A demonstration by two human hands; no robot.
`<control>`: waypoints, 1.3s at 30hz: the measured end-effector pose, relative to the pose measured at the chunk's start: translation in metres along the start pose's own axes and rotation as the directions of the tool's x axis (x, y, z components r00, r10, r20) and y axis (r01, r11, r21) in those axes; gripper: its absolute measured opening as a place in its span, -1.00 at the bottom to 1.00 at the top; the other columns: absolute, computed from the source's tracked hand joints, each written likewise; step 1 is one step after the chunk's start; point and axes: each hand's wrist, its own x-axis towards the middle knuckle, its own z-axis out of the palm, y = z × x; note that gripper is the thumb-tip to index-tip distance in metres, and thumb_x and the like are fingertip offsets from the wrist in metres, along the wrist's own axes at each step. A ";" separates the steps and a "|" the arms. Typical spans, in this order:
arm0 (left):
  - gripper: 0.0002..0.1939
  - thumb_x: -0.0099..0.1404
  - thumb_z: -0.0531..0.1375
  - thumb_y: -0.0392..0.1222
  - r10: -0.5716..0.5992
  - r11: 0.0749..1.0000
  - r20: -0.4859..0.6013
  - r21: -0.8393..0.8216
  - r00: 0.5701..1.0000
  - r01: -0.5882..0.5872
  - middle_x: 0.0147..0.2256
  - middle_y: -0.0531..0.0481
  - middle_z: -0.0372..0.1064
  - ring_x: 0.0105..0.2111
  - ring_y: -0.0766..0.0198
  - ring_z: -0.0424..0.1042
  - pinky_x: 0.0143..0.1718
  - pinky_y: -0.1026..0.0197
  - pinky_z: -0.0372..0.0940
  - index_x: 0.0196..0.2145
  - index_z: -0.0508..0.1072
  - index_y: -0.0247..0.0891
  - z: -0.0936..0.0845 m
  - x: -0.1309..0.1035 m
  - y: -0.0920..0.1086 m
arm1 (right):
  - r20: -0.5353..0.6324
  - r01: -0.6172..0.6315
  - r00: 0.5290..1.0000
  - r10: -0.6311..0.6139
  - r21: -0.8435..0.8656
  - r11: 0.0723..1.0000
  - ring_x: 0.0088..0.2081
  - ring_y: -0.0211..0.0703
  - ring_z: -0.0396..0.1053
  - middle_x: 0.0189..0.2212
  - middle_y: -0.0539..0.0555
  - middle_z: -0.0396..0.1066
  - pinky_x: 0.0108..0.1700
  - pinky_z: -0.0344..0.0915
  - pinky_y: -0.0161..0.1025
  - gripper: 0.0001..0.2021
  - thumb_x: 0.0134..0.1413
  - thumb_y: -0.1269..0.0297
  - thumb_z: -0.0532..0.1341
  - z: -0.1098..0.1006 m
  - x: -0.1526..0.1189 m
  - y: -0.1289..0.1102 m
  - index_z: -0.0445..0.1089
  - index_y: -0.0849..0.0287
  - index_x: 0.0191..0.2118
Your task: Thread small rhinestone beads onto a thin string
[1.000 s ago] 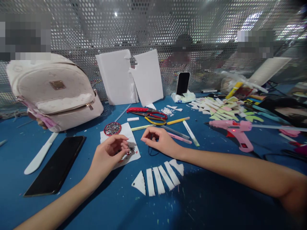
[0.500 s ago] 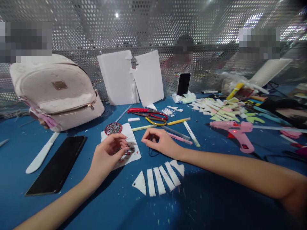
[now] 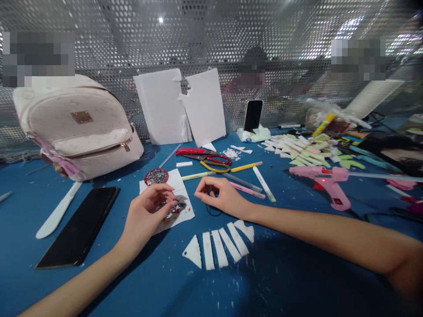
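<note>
White flat pieces cut, spaced, unjoined. Left hand, fingers parted, near multicoloured bits; right hand by thin black cord, grip unclear.

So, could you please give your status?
Left hand curled over bead-strewn paper. Right hand pinched, black cord beneath. White cut pieces laid out nearby. Pens beyond right hand.

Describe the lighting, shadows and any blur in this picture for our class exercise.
Head view: a bright glint on the perforated screen; head view: soft shadow on the blue tabletop below the right forearm; head view: bead-like bits on the white paper look too soft to tell apart; head view: blocky pixelation covers a patch above the backpack.
</note>
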 end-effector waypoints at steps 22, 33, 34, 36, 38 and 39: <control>-0.96 0.18 0.30 -0.29 0.071 0.955 0.094 0.282 0.993 -0.095 -0.45 0.08 0.55 -0.45 0.34 0.50 -0.35 0.34 0.34 -0.36 0.56 -0.20 0.006 -0.009 0.010 | 0.143 0.313 0.947 -0.289 -0.193 0.930 -0.33 -0.23 0.35 -0.38 0.01 0.44 -0.29 0.23 -0.31 -0.92 0.24 0.34 0.24 0.004 -0.006 0.002 0.45 0.20 -0.28; -0.79 0.19 0.33 -0.22 0.001 0.980 0.159 0.194 0.987 -0.033 -0.57 0.21 0.36 -0.57 0.41 0.31 -0.51 0.37 0.18 -0.30 0.33 -0.19 0.021 -0.014 0.012 | 0.261 0.449 0.875 -0.407 -0.125 0.885 -0.25 -0.20 0.37 -0.33 0.03 0.47 -0.14 0.25 -0.26 -0.93 0.26 0.34 0.24 0.004 -0.005 0.003 0.48 0.17 -0.23; -0.79 0.19 0.33 -0.22 0.000 0.980 0.162 0.196 0.987 -0.033 -0.57 0.21 0.35 -0.57 0.40 0.31 -0.50 0.36 0.18 -0.29 0.34 -0.19 0.021 -0.014 0.011 | 0.256 0.443 0.878 -0.404 -0.120 0.888 -0.26 -0.20 0.36 -0.33 0.03 0.47 -0.15 0.25 -0.26 -0.93 0.26 0.34 0.24 0.004 -0.005 0.003 0.48 0.17 -0.24; -0.81 0.20 0.33 -0.19 -0.003 0.976 0.171 0.217 0.985 -0.034 -0.57 0.19 0.34 -0.56 0.38 0.31 -0.50 0.34 0.18 -0.26 0.39 -0.19 0.020 -0.014 0.011 | 0.222 0.410 0.898 -0.379 -0.112 0.905 -0.29 -0.21 0.35 -0.34 0.03 0.46 -0.21 0.25 -0.27 -0.93 0.25 0.33 0.24 0.004 -0.005 0.002 0.48 0.16 -0.24; -0.86 0.23 0.32 -0.16 -0.003 0.963 0.187 0.263 0.982 -0.048 -0.57 0.15 0.36 -0.55 0.35 0.32 -0.50 0.32 0.19 -0.27 0.46 -0.19 0.018 -0.013 0.011 | 0.169 0.342 0.931 -0.323 -0.098 0.935 -0.33 -0.23 0.34 -0.36 0.02 0.45 -0.31 0.22 -0.30 -0.93 0.24 0.33 0.24 0.003 -0.005 -0.001 0.47 0.17 -0.25; -0.89 0.24 0.31 -0.15 0.005 0.954 0.199 0.292 0.980 -0.065 -0.55 0.12 0.40 -0.54 0.33 0.34 -0.49 0.30 0.20 -0.29 0.50 -0.19 0.017 -0.013 0.011 | 0.143 0.299 0.948 -0.286 -0.082 0.951 -0.35 -0.24 0.34 -0.36 0.02 0.45 -0.34 0.21 -0.31 -0.92 0.24 0.33 0.23 0.003 -0.005 -0.002 0.46 0.18 -0.25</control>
